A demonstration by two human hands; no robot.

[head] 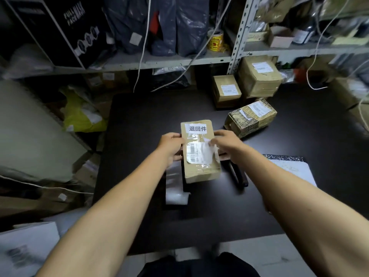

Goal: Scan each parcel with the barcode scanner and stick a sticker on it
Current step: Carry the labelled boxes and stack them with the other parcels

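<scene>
Holding one brown parcel (200, 152), already stickered (197, 128), above mid-table between left hand (171, 145) and right hand (226, 145), fingers gripping its sides; apparently leaving three parcels (250, 117) far right unstickered.

parcel (200, 154): "退回件" sticker (197, 128) | black box (65, 27): "FULL FACE MASK"

Your one head camera looks forward and down, close over the dark surface (279, 196), facing shelves (159, 61) beyond.
</scene>
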